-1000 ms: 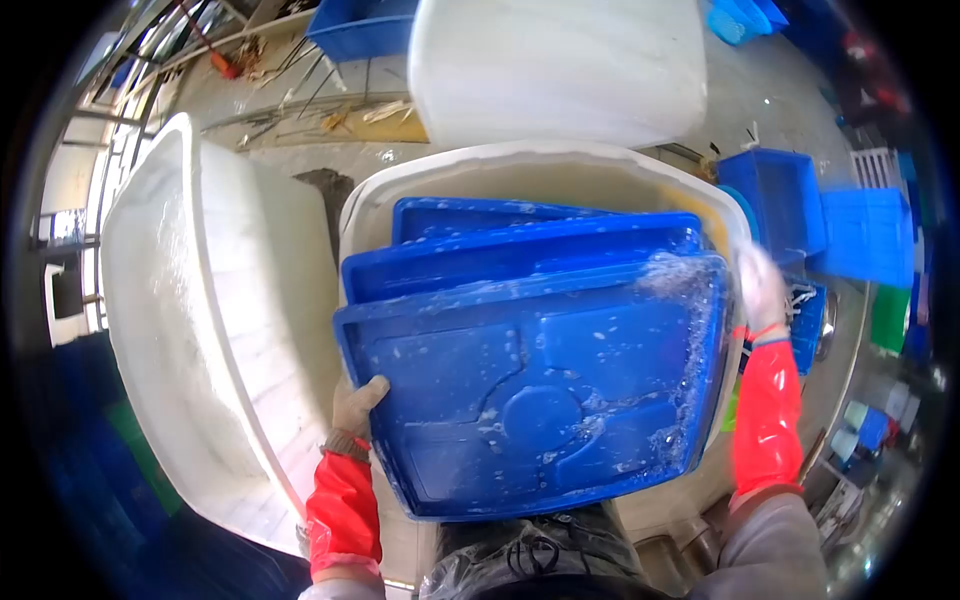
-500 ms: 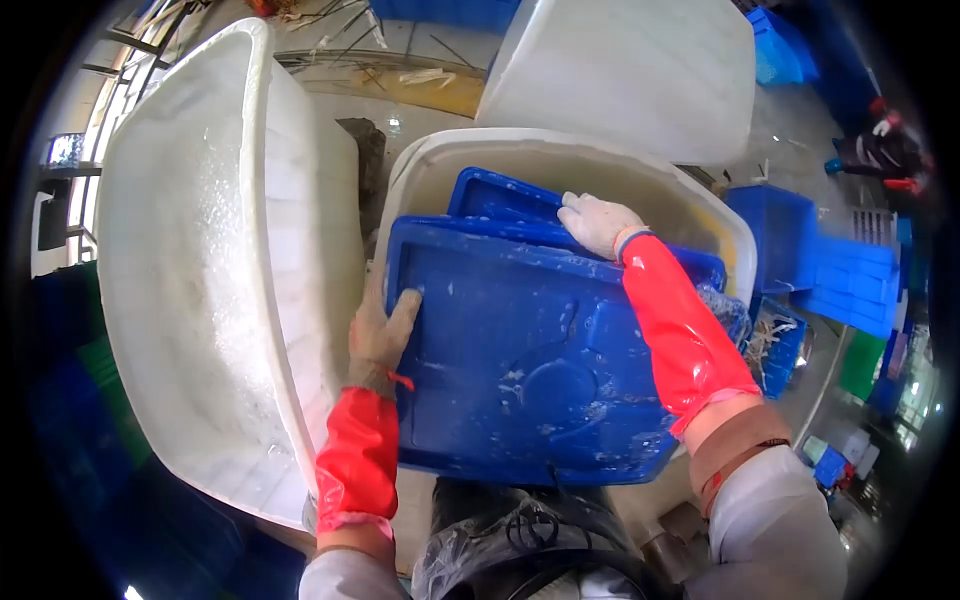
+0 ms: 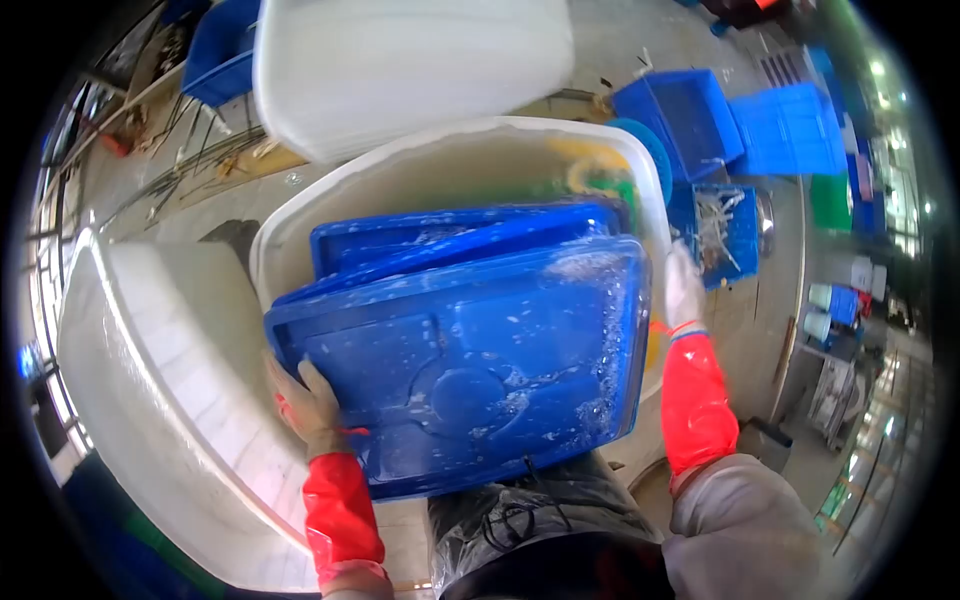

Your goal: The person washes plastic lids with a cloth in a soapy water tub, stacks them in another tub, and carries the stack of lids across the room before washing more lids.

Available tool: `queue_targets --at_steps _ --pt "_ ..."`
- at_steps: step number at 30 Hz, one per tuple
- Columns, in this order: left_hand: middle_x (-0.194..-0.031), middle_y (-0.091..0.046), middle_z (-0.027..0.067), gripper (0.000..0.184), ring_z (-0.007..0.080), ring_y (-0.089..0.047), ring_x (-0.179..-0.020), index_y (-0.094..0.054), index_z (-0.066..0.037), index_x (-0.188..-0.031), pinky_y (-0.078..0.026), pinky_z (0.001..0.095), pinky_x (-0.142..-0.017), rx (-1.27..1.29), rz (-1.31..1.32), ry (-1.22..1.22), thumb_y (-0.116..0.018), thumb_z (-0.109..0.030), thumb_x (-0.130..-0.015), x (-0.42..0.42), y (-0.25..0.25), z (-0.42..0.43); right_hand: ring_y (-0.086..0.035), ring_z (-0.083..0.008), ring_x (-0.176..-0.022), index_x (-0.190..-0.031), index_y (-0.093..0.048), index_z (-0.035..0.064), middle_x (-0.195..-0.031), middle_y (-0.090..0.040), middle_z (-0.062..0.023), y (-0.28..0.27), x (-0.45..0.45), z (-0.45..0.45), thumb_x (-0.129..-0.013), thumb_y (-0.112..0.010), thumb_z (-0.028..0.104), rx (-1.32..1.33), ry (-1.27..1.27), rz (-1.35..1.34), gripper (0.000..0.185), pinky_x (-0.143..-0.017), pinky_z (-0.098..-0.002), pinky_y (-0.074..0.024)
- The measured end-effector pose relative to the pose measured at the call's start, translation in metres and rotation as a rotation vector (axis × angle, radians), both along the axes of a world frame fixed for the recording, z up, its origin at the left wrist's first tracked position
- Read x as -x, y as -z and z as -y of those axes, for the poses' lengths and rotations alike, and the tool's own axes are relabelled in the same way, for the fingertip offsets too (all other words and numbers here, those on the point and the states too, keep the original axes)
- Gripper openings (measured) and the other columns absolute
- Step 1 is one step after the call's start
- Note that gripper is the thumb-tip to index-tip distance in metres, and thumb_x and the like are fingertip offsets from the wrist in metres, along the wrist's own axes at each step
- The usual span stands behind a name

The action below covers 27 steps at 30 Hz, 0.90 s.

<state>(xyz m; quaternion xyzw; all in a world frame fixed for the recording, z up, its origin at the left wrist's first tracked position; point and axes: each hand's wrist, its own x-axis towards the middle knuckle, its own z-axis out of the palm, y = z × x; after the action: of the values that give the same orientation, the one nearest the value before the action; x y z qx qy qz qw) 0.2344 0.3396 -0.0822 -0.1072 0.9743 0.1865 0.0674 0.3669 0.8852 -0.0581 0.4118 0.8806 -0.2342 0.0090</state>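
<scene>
A stack of wet blue plastic lids (image 3: 470, 385) with patches of foam rests slanted on a large white tub (image 3: 262, 245) in front of me. The top lid's face has a moulded round pattern. My left hand (image 3: 312, 408), in a pale glove with a red sleeve, holds the stack's left edge, thumb on top; its other fingers are partly hidden. Beside the tub's right rim is my right hand (image 3: 684, 290), gloved likewise, fingers stretched out, apart from the lids and holding nothing visible.
A second white tub (image 3: 150, 350) with a wet inside tilts at the left. Another white tub (image 3: 415, 70) stands beyond. To the right are blue crates (image 3: 680, 125) and a blue bin (image 3: 735, 235) with pale strips in it. Dark debris lies on the floor.
My right hand has left the lids' far edge and moved right, past the tub's rim. The view has turned rightward. My left hand stays at the lids' left edge.
</scene>
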Motion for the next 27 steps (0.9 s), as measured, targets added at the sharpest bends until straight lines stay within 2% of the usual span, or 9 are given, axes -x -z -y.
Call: queue_targets --at_steps 1,2,3,6,9,12,15,20,27 --pt "-0.150 -0.049 0.0281 0.065 0.0440 -0.046 -0.139 -0.043 0.005 -0.150 -0.031 0.0507 -0.118 0.358 -0.195 0.174 -0.059 -0.024 -0.094 -0.004 0.007 -0.011 -0.056 -0.0376 -0.133 -0.148 -0.047 -0.0023 -0.144 -0.058 -0.0240 0.009 -0.016 0.016 -0.110 -0.040 0.037 0.234 0.078 -0.002 0.055 -0.111 -0.0404 -0.0425" --pt "-0.147 -0.049 0.0296 0.066 0.0483 -0.044 -0.137 -0.044 0.007 -0.148 -0.031 0.0572 -0.115 0.176 -0.289 0.289 -0.060 -0.018 -0.090 -0.003 -0.011 -0.048 -0.055 -0.0398 -0.133 -0.146 -0.049 -0.0028 -0.147 -0.054 -0.0255 0.042 -0.041 0.041 -0.110 -0.039 0.034 -0.021 -0.006 -0.115 0.052 -0.112 -0.0415 -0.0425" --pt "-0.141 -0.052 0.0307 0.067 0.0476 -0.048 -0.130 -0.048 0.007 -0.143 -0.037 0.0584 -0.107 0.177 -0.246 0.502 -0.067 -0.017 -0.083 -0.007 -0.026 -0.085 -0.056 -0.0407 -0.131 -0.143 -0.051 -0.0030 -0.147 -0.052 -0.0268 0.106 -0.090 0.025 -0.110 -0.040 0.030 0.062 -0.052 0.043 0.049 -0.112 -0.0431 -0.0426" --pt "-0.137 -0.050 0.0308 0.080 0.0536 -0.047 -0.126 -0.054 -0.003 -0.139 -0.030 0.0689 -0.110 -0.057 -0.148 0.878 -0.079 -0.027 -0.067 -0.032 -0.029 -0.199 -0.061 -0.0326 -0.126 -0.137 -0.062 0.0049 -0.130 -0.067 -0.0185 0.033 -0.052 0.061 -0.106 -0.047 0.026 0.207 0.049 0.074 0.040 -0.106 -0.0424 -0.0463" --pt "-0.129 -0.057 0.0256 0.069 0.0499 -0.051 -0.123 -0.059 -0.007 -0.136 -0.031 0.0694 -0.108 -0.166 -0.146 1.113 -0.073 -0.035 -0.074 -0.024 -0.027 -0.287 -0.067 -0.0268 -0.114 -0.130 -0.067 0.0052 -0.122 -0.071 -0.0159 0.015 -0.057 0.032 -0.104 -0.053 0.031 0.213 -0.126 -0.093 0.039 -0.099 -0.0366 -0.0498" --pt "-0.120 -0.061 0.0216 0.063 0.0458 -0.055 -0.111 -0.062 -0.008 -0.130 -0.037 0.0667 -0.099 -0.146 -0.218 1.162 -0.069 -0.035 -0.073 -0.019 -0.016 -0.298 -0.070 -0.0320 -0.102 -0.119 -0.069 -0.0004 -0.112 -0.073 -0.0198 0.031 -0.127 -0.004 -0.100 -0.058 0.033 0.561 0.257 -0.069 0.040 -0.091 -0.0379 -0.0529" --pt "-0.118 -0.061 0.0227 0.061 0.0470 -0.055 -0.108 -0.062 -0.006 -0.129 -0.034 0.0691 -0.102 -0.100 -0.205 1.169 -0.065 -0.037 -0.076 -0.021 -0.008 -0.297 -0.070 -0.0351 -0.095 -0.111 -0.070 -0.0018 -0.106 -0.073 -0.0212 0.032 -0.195 0.014 -0.100 -0.058 0.037 0.670 0.182 0.385 0.042 -0.086 -0.0413 -0.0545" --pt "-0.104 -0.062 0.0207 0.055 0.0427 -0.056 -0.097 -0.068 -0.004 -0.118 -0.039 0.0626 -0.093 0.015 -0.314 1.191 -0.063 -0.041 -0.077 -0.022 -0.007 -0.303 -0.069 -0.0386 -0.090 -0.100 -0.070 0.0007 -0.096 -0.072 -0.0209 0.044 -0.211 0.024 -0.096 -0.059 0.035 0.641 0.138 0.514 0.037 -0.082 -0.0479 -0.0553" --pt "-0.107 -0.061 0.0246 0.055 0.0498 -0.055 -0.106 -0.068 -0.005 -0.122 -0.034 0.0705 -0.101 0.075 -0.323 1.161 -0.061 -0.042 -0.081 -0.030 0.007 -0.295 -0.069 -0.0312 -0.105 -0.118 -0.072 0.0086 -0.112 -0.073 -0.0158 0.113 -0.059 -0.084 -0.098 -0.060 0.039 0.260 -0.744 0.517 0.039 -0.093 -0.0419 -0.0543"
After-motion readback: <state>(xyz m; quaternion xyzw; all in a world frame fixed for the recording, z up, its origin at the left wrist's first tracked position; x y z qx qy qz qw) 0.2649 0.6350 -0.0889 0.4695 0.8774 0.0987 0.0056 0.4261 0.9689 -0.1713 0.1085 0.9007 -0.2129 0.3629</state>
